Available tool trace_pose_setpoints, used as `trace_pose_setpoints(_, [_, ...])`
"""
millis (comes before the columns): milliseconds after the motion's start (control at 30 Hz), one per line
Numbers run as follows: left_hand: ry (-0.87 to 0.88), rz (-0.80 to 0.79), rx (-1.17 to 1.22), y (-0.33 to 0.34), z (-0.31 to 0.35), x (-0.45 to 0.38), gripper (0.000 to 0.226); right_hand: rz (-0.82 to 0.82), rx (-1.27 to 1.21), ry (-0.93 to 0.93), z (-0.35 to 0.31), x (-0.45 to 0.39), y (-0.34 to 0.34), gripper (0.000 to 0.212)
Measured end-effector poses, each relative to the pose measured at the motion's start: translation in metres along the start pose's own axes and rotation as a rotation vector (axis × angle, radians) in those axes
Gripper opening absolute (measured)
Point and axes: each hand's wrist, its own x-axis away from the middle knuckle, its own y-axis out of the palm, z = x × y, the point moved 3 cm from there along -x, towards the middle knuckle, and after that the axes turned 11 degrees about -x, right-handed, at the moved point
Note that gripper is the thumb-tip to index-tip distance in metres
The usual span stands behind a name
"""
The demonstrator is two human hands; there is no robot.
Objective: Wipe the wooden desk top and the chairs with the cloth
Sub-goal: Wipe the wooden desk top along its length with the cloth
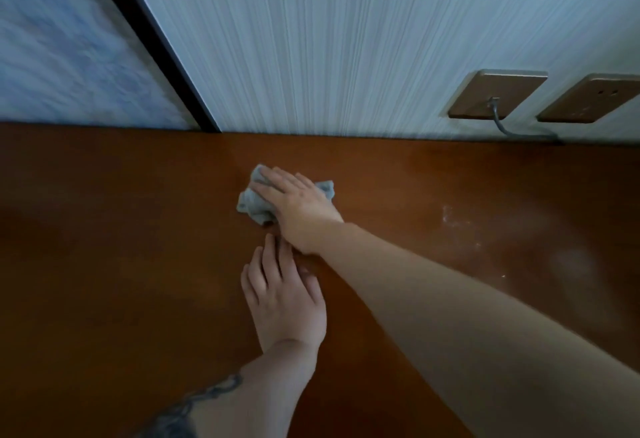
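Note:
A crumpled grey cloth (250,203) lies on the reddish-brown wooden desk top (104,247), near the middle and a little short of the back wall. My right hand (298,209) lies flat on the cloth with straight fingers and presses it onto the wood. My left hand (282,294) rests flat on the desk just in front of it, fingers straight, holding nothing. No chair is in view.
The desk ends against a pale striped wall (346,39). Two bronze socket plates (497,93) (588,98) sit low on the wall at the right, with a grey cable (509,129) running from the first down to the desk. Whitish smears (457,221) mark the wood at right.

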Motion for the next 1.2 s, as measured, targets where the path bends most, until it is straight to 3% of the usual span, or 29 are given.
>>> trace_pose_setpoints(67, [0.000,-0.004,-0.002,0.000,0.000,0.000,0.051,0.003,0.029,0.092,0.020,-0.024,-0.011,0.070])
trace_pose_setpoints(233, [0.014,0.031,0.016,0.001,0.000,0.000,0.050,0.543,-0.016,0.542,0.076,0.021,-0.046,0.059])
trace_pose_setpoints(333, [0.006,0.035,0.041,0.000,0.001,-0.001,0.054,0.664,-0.014,0.794,0.062,0.067,-0.034,0.063])
trace_pose_setpoints(400, [0.011,0.039,0.054,0.000,0.001,-0.001,0.056,0.578,-0.028,0.647,0.027,0.072,-0.016,0.067])
trace_pose_setpoints(467, [0.022,0.043,0.050,0.000,0.001,0.000,0.055,0.298,-0.043,0.314,0.002,0.056,-0.002,0.067])
trace_pose_setpoints(533, [0.027,0.039,0.024,0.000,0.001,0.000,0.054,0.128,0.023,0.151,0.011,0.030,-0.010,0.065])
trace_pose_setpoints(600, [0.036,0.024,0.012,-0.002,0.002,0.000,0.055,0.205,0.069,0.313,0.043,0.019,-0.029,0.069])
trace_pose_setpoints(733, [0.035,0.023,0.032,-0.002,0.003,0.001,0.053,0.627,0.066,0.817,0.071,0.088,-0.036,0.063])
trace_pose_setpoints(800, [0.034,0.035,0.044,-0.001,0.001,0.000,0.052,0.607,0.051,0.758,0.039,0.109,-0.017,0.067])
trace_pose_setpoints(933, [0.058,0.076,0.037,-0.001,0.003,0.001,0.044,0.199,-0.008,0.279,0.008,0.094,-0.002,0.068])
trace_pose_setpoints(1000, [0.036,0.067,0.054,-0.001,0.003,0.002,0.045,0.209,0.031,0.316,0.032,0.097,-0.016,0.065])
trace_pose_setpoints(1100, [0.042,0.098,0.100,-0.002,0.003,0.003,0.044,0.450,0.025,0.616,0.053,0.149,-0.020,0.065])
trace_pose_setpoints(1200, [0.047,0.103,0.130,-0.002,0.002,0.001,0.049,0.488,-0.016,0.584,0.002,0.190,0.015,0.069])
